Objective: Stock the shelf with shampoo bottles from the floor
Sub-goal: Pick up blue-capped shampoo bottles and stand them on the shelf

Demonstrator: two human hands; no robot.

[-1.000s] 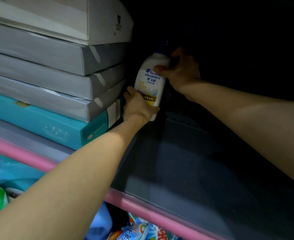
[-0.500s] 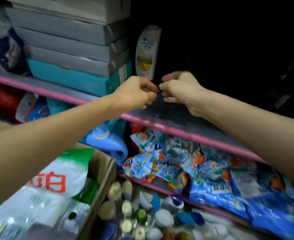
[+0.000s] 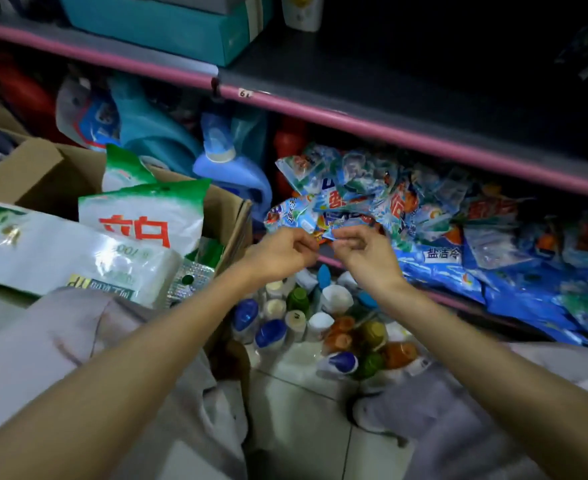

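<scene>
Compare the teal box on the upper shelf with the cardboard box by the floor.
The teal box is closed and glossy; the cardboard box is open and plain brown. The teal box sits under other boxes; the cardboard box holds white-and-green bags. Both are rectangular cartons left of the hands.

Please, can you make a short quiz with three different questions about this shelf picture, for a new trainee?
1. True or false: both hands hold nothing.
2. Where is the shelved shampoo bottle? A) right of the teal box B) in the cardboard box C) on the floor
3. Fill in: the bottles on the floor stand below the ____ .

Key: 1 true: left hand and right hand are loosely curled, empty. 2 A. 3 hands.
</scene>
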